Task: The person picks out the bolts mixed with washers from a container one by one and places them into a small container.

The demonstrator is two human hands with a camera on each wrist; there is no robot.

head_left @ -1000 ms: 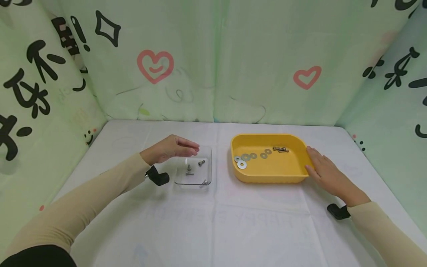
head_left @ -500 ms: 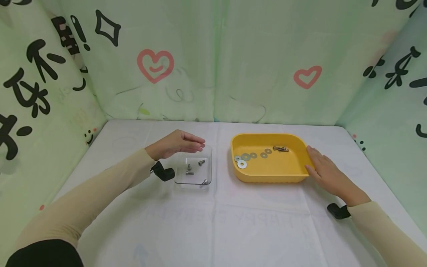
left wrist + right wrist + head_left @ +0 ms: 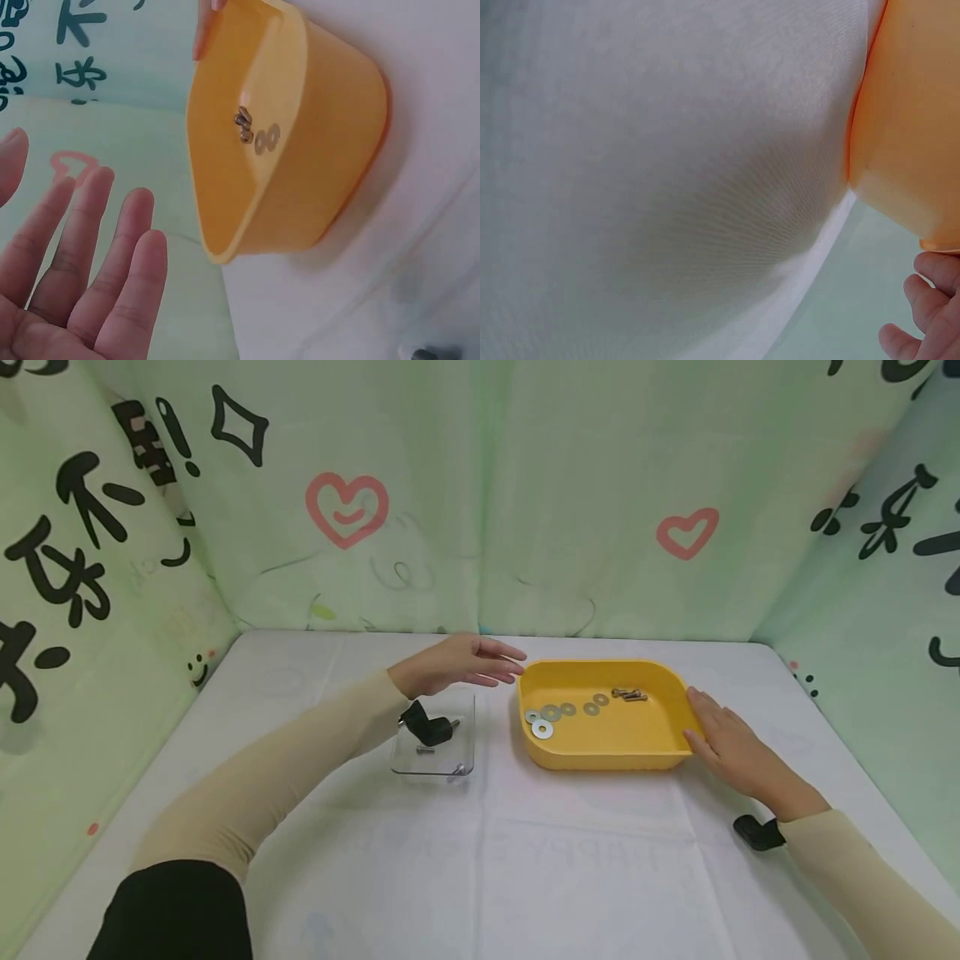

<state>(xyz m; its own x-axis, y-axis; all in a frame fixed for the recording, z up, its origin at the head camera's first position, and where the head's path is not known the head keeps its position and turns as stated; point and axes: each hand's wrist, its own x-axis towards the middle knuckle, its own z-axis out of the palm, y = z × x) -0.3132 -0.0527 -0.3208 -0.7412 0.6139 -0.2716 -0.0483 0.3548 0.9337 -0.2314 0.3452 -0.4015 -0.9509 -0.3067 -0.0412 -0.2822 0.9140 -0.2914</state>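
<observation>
yellow tray (image 3: 909, 112) partly outside right-wrist view

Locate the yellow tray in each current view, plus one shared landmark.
Head: yellow tray just right of centre.
Left wrist: top middle, cut off by the upper edge.
Right wrist: upper right, cut off by the frame.
Shared landmark: right hand at its end.

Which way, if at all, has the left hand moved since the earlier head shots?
Yes. Against the clear box in the head view, the left hand has moved right and slightly up the picture, toward the yellow tray.
</observation>
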